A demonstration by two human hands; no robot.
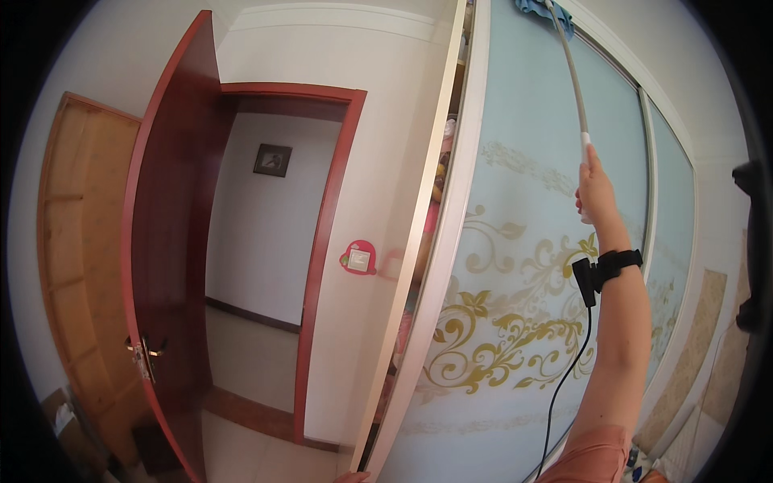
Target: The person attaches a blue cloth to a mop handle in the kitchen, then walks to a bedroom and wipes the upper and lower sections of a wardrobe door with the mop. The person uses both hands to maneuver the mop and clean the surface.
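My right hand [596, 191] is closed around the white grip of a long-handled mop [573, 76]. Its thin pole slants upward, and a blue cloth head [570, 22] rests high against the frosted light-blue wardrobe door [515, 249], near the top rail. Gold scrollwork decorates the lower half of that door. At the bottom edge of the picture, a small part of my left hand [352, 477] shows beside the wardrobe's pale frame; its fingers are mostly cut off. A black strap with a small device [602, 272] and a cable circles my right wrist.
A dark red door [173, 241] stands open on the left, and a picture frame [273, 160] hangs beyond the doorway. A pink-edged light switch [358, 258] sits on the wall. Clothes [435, 211] show in the narrow wardrobe gap. Wooden shelving [88, 241] stands far left.
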